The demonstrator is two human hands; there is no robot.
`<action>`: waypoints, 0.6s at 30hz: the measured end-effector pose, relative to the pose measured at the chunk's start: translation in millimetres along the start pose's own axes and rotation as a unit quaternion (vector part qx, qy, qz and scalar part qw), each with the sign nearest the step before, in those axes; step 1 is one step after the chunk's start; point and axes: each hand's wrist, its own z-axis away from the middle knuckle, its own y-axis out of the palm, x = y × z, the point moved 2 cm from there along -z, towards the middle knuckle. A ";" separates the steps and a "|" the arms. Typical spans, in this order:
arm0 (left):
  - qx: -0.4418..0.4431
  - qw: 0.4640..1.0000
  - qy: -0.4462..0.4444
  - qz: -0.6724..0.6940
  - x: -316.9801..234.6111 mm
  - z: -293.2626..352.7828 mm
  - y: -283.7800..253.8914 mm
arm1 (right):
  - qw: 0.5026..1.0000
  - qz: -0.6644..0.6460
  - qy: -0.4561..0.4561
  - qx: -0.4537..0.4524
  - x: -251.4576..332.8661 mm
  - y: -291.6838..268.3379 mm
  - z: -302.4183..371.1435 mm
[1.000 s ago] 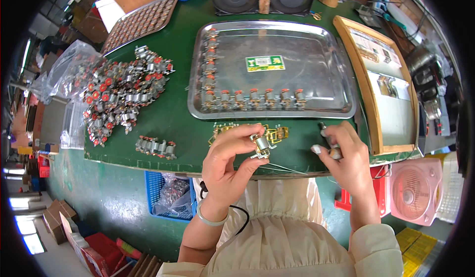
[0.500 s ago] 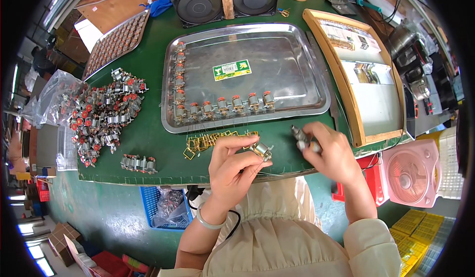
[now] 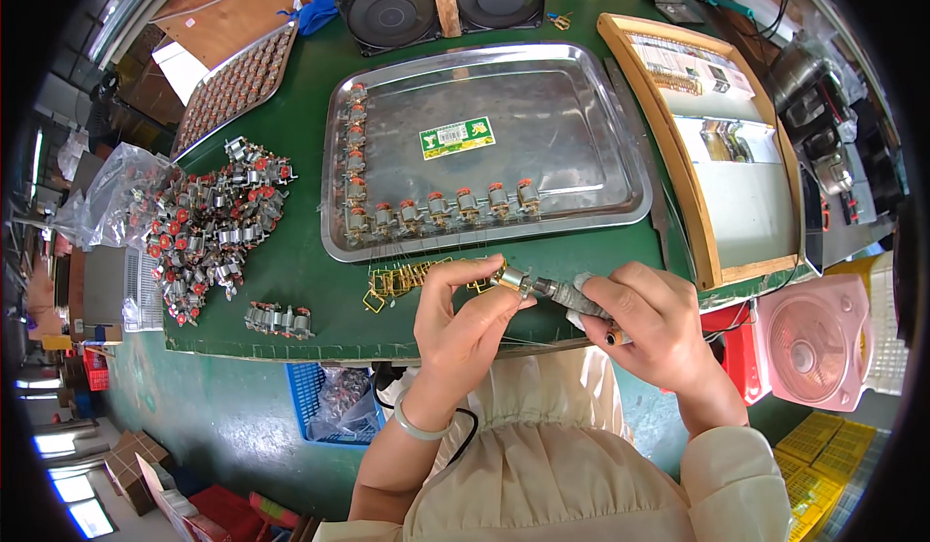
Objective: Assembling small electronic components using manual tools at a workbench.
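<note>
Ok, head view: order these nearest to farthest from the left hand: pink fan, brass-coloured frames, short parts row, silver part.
1. Silver part, pinched in the left hand.
2. Brass-coloured frames, just beyond it, leftward.
3. Short parts row, farther left.
4. Pink fan, far right.

Ok so just past the fingers (image 3: 463,273) is a rectangular silver metal tray (image 3: 542,87), heap of small silver-and-red metal parts (image 3: 213,227) off left, rectangular wood-framed box (image 3: 665,154) off right.

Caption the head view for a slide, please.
Left hand pinches a small metal part; right hand grips a tool.
</note>
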 end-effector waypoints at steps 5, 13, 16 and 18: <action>-0.005 1.000 0.003 -0.008 -0.6 -1.7 1.0 | 1.000 -0.002 0.009 0.007 2.2 -2.5 -1.0; -0.025 0.998 0.052 -0.013 -0.4 -0.9 4.2 | 0.933 -0.283 0.216 0.047 -8.0 4.2 1.9; -0.030 0.999 0.036 -0.004 0.0 0.0 5.7 | 0.823 -0.422 0.366 0.105 -15.7 7.1 8.1; -0.041 0.998 0.015 0.037 0.2 -1.2 6.4 | 0.891 -0.322 0.305 0.100 -20.1 2.7 7.1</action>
